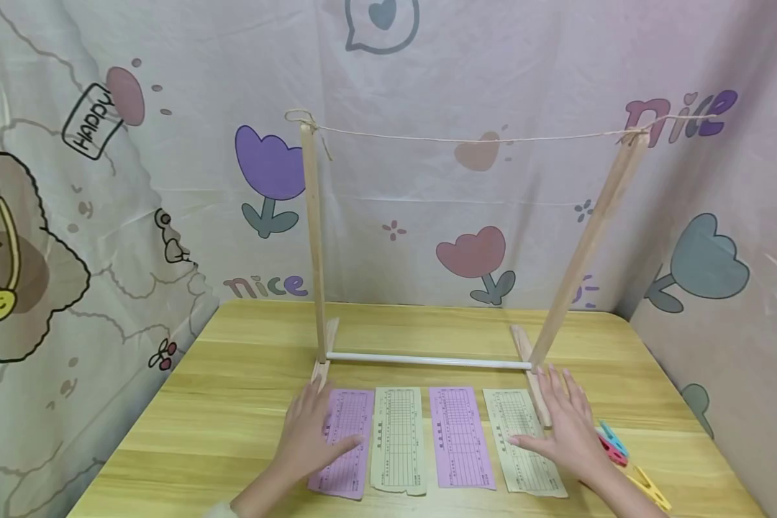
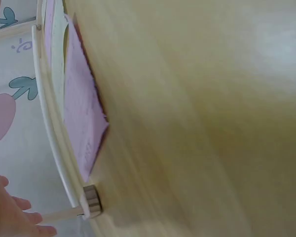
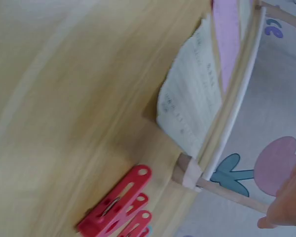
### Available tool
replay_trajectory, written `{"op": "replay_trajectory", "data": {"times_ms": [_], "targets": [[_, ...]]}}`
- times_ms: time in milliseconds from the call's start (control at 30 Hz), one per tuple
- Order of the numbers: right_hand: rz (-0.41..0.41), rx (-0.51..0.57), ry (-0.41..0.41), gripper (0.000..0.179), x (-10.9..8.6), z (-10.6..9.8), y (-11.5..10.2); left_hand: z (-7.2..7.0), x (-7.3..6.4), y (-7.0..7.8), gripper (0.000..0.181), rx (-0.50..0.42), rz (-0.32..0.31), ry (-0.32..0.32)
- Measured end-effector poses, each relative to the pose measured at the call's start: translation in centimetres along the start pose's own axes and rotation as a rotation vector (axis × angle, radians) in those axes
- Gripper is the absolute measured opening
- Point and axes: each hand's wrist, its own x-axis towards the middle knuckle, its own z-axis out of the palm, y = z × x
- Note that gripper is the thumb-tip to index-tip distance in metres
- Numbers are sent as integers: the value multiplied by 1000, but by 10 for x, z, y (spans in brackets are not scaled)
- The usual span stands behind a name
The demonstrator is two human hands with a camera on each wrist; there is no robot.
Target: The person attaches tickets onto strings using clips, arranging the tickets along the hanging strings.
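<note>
my left hand [image 1: 307, 432] and right hand [image 1: 566, 428] hold nothing, fingers loosely spread, by the outer two of four paper slips [image 1: 461, 439] at the frame's lower centre. i judge them light, limp, easily torn; best pinched at the upper edge, away from the ragged bottoms.

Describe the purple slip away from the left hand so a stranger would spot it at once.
On the table, find the white rod low between two wooden posts. On its near side lies a row of four slips; this purple slip is third from the left. Unlike the other purple slip, partly under the left hand, it has a pale slip on each side.
</note>
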Motion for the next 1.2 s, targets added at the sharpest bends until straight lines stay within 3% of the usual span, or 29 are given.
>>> {"op": "replay_trajectory", "data": {"times_ms": [433, 700, 900, 1067, 1200], "targets": [[-73, 61, 143, 101, -11, -2, 15, 1, -24, -11, 94, -59, -47, -23], [-34, 49, 106, 103, -26, -6, 22, -7, -27, -14, 91, -113, -130, -95], [-77, 31, 136, 90, -41, 0, 28, -7, -29, -16, 88, -193, -205, -130], [-39, 17, 107, 82, -55, 9, 35, -2, -35, -15, 89, -230, -224, -154], [-120, -8, 218, 79, -64, 18, 47, 1, -37, -13, 87, -244, -223, -144]]}}
